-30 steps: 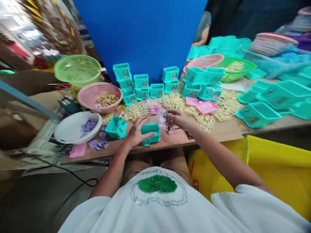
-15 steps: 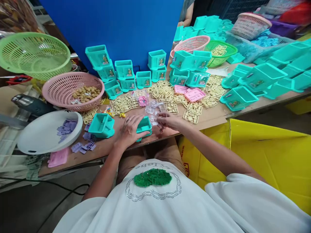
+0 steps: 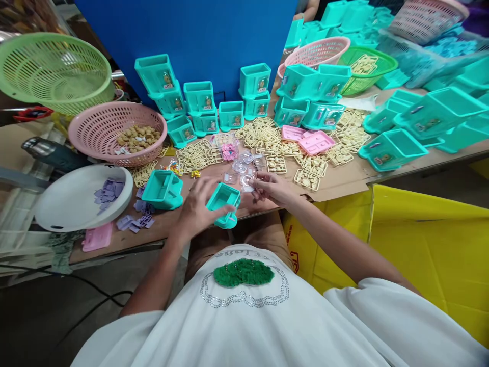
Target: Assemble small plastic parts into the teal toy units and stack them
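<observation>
A teal plastic box (image 3: 225,193) with an open top and a rounded base sits tilted at the table's front edge. My left hand (image 3: 196,206) is at its left, the thumb across its near wall and the blurred fingers curved beside it. My right hand (image 3: 269,187) pinches a clear plastic piece (image 3: 247,182) with a round outline, low over the table. More clear pieces (image 3: 240,165) lie just beyond these fingertips. A second teal box (image 3: 162,189) stands left of my left hand.
Stacked teal boxes (image 3: 200,99) stand along a blue panel (image 3: 183,35). Cream part frames (image 3: 263,133) and pink trays (image 3: 315,142) cover the middle. Left are a pink basket (image 3: 82,130), a white bowl (image 3: 53,204) and a green basket (image 3: 23,76). A yellow sheet (image 3: 420,244) hangs right.
The box by my left hand has turned, so more of its side and base shows. My left fingers have lifted from its far side. My right hand stays by the clear pieces. The view has shifted.
</observation>
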Demonstrator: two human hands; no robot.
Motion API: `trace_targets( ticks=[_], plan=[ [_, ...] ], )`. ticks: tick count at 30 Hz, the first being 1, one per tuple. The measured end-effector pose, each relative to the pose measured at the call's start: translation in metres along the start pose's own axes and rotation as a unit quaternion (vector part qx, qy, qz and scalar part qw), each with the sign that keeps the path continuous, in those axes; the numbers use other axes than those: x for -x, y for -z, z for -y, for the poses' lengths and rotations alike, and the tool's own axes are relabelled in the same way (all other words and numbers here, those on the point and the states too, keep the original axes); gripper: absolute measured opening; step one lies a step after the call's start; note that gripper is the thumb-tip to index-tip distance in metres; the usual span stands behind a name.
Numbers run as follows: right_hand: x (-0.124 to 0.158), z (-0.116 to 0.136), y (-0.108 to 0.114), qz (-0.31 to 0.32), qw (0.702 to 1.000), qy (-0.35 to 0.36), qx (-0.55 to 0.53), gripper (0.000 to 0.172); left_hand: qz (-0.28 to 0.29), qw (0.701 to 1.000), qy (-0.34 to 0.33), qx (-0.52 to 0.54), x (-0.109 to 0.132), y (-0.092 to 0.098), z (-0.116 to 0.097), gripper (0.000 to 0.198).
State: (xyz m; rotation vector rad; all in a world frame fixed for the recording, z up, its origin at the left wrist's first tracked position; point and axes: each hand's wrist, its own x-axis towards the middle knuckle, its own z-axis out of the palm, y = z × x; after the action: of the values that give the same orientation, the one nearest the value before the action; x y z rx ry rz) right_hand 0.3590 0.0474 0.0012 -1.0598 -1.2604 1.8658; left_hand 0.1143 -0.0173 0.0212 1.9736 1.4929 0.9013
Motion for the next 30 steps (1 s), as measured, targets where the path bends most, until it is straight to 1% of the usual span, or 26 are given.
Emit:
trace_targets(
  ticks=[2, 3, 4, 6, 7, 8, 10, 12, 14, 16, 17, 19, 20, 21, 23, 24, 25, 26, 27, 28, 29, 30],
  plan=[
    [0.002, 0.0, -0.001, -0.006, 1.0, 0.002, 0.006, 0.047, 0.007, 0.996, 0.004, -0.085, 0.014, -0.008, -0.009, 0.078],
    [0.002, 0.0, -0.001, -0.009, 1.0, 0.004, 0.008, 0.048, 0.007, 0.995, 0.018, -0.095, 0.018, -0.01, -0.01, 0.078],
    [0.002, 0.0, -0.001, -0.013, 1.0, 0.005, 0.008, 0.049, 0.005, 0.997, 0.031, -0.077, 0.019, -0.011, -0.009, 0.073],
    [0.003, 0.001, 0.0, -0.02, 1.0, 0.007, 0.007, 0.05, 0.016, 0.998, 0.064, 0.022, 0.012, -0.006, 0.001, 0.062],
    [0.003, 0.001, 0.0, -0.022, 1.0, 0.006, 0.008, 0.05, 0.032, 0.992, 0.085, 0.087, 0.005, -0.001, 0.009, 0.058],
    [0.003, 0.002, 0.0, -0.022, 1.0, 0.004, 0.012, 0.05, 0.053, 0.981, 0.109, 0.151, -0.003, 0.005, 0.017, 0.055],
    [0.004, 0.003, 0.0, -0.019, 1.0, 0.001, 0.023, 0.05, 0.1, 0.948, 0.166, 0.251, -0.018, 0.017, 0.032, 0.049],
    [0.005, 0.004, -0.001, -0.016, 0.999, -0.003, 0.034, 0.051, 0.134, 0.917, 0.213, 0.308, -0.032, 0.023, 0.044, 0.045],
    [0.005, 0.004, -0.003, -0.015, 0.999, -0.009, 0.041, 0.052, 0.154, 0.895, 0.238, 0.344, -0.042, 0.024, 0.052, 0.042],
    [0.003, 0.001, -0.008, -0.01, 0.999, -0.021, 0.041, 0.053, 0.177, 0.884, 0.231, 0.366, -0.049, 0.019, 0.054, 0.04],
    [0.003, 0.0, -0.011, -0.008, 0.999, -0.026, 0.038, 0.054, 0.188, 0.885, 0.217, 0.368, -0.051, 0.016, 0.053, 0.04],
    [0.001, -0.003, -0.017, -0.006, 0.999, -0.03, 0.036, 0.055, 0.194, 0.9, 0.175, 0.348, -0.054, 0.012, 0.048, 0.04],
    [0.0, -0.003, -0.02, -0.007, 0.999, -0.03, 0.038, 0.056, 0.174, 0.918, 0.148, 0.325, -0.055, 0.012, 0.045, 0.04],
    [0.0, -0.003, -0.023, -0.012, 0.999, -0.028, 0.04, 0.056, 0.133, 0.939, 0.119, 0.294, -0.056, 0.014, 0.042, 0.04],
    [0.0, -0.002, -0.026, -0.029, 0.999, -0.02, 0.04, 0.056, 0.012, 0.973, 0.065, 0.223, -0.06, 0.028, 0.039, 0.038],
    [0.0, 0.0, -0.026, -0.037, 0.998, -0.015, 0.038, 0.057, -0.059, 0.98, 0.042, 0.188, -0.065, 0.039, 0.039, 0.037],
    [0.0, 0.001, -0.025, -0.043, 0.998, -0.011, 0.034, 0.057, -0.125, 0.981, 0.024, 0.148, -0.071, 0.054, 0.041, 0.036],
    [-0.001, 0.003, -0.025, -0.047, 0.998, -0.007, 0.031, 0.058, -0.179, 0.979, 0.012, 0.101, -0.079, 0.07, 0.043, 0.034],
    [-0.001, 0.004, -0.024, -0.049, 0.998, -0.005, 0.029, 0.058, -0.221, 0.974, 0.006, 0.052, -0.088, 0.088, 0.047, 0.031],
    [-0.002, 0.006, -0.024, -0.049, 0.998, -0.004, 0.026, 0.059, -0.249, 0.968, 0.005, -0.002, -0.099, 0.105, 0.052, 0.028],
    [-0.002, 0.007, -0.025, -0.05, 0.998, -0.003, 0.024, 0.06, -0.262, 0.963, 0.011, -0.059, -0.109, 0.12, 0.058, 0.024],
    [-0.002, 0.009, -0.027, -0.051, 0.998, -0.003, 0.021, 0.06, -0.272, 0.959, 0.017, -0.078, -0.118, 0.132, 0.065, 0.021]
  ],
)
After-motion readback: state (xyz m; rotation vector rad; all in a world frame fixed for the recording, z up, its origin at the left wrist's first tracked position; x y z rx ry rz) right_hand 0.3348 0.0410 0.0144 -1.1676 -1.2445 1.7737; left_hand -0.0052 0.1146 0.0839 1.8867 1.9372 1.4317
